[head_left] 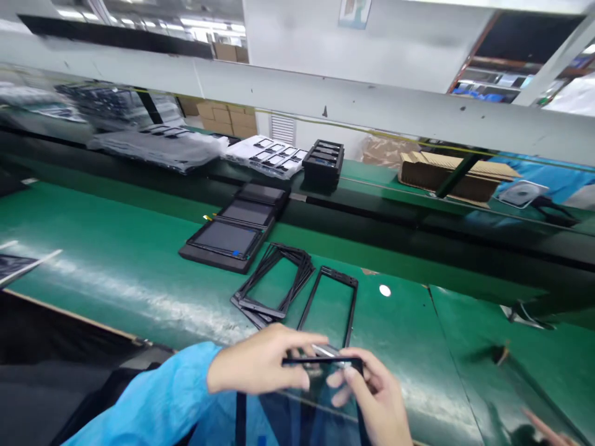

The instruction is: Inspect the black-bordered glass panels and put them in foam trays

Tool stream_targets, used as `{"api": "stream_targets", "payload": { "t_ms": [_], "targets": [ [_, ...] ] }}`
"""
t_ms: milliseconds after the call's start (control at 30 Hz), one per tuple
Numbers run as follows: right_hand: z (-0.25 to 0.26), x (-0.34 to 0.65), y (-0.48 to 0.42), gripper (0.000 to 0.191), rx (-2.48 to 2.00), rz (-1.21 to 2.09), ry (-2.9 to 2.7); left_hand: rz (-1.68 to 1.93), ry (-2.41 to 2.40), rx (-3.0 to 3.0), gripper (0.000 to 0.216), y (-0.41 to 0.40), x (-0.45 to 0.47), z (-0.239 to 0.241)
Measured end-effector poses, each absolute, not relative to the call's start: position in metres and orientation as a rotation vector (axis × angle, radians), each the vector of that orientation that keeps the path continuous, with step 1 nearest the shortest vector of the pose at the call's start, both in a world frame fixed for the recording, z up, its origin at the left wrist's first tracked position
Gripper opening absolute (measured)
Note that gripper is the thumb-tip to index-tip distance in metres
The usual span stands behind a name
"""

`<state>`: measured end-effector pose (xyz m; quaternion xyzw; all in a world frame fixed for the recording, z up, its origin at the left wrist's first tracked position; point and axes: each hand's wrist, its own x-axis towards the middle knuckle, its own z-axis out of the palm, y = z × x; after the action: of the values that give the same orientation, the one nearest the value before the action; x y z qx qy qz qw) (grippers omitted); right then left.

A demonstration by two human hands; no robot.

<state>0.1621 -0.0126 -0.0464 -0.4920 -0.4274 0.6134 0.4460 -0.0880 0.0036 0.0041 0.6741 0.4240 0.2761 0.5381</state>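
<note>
A glossy glass panel with a black border (320, 396) is held upright at the front of the bench, its lower part cut off by the frame. My left hand (255, 362), in a blue sleeve, is closed on its top edge, thumb in front and fingers behind. My right hand (379, 396) grips the top right corner. Between the fingertips is a small shiny strip (325, 350) I cannot make out. Just beyond the hands lies a single black frame (351, 310). Left of it, several black frames (248, 303) are piled askew.
Screens in a long black tray (214, 259) lie beyond the frames. A shelf behind bears wrapped sheets (158, 148), a white tray of framed parts (251, 155), stacked black trays (323, 164) and a cardboard box (441, 176). Another person's blurred hand (542, 427) is at lower right.
</note>
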Motion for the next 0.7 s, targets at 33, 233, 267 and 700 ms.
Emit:
{"api": "stream_targets", "payload": {
  "t_ms": [33,233,267,700],
  "targets": [
    [-0.047,0.166,-0.007,0.050,-1.235,1.478,-1.010,0.793,1.078,1.465,0.059,0.005,-0.101,0.003],
    [-0.067,0.151,0.023,0.067,-1.125,1.363,-0.543,1.456,0.936,0.846,0.075,-0.001,-0.117,-0.024],
    [-0.070,0.139,0.025,0.071,-1.086,1.375,-0.511,1.453,0.902,0.818,0.079,-0.004,-0.108,-0.030],
    [-0.166,0.191,0.036,0.049,-1.299,0.770,-1.008,1.132,2.156,1.835,0.025,0.148,-0.266,0.025]
  ]
}}
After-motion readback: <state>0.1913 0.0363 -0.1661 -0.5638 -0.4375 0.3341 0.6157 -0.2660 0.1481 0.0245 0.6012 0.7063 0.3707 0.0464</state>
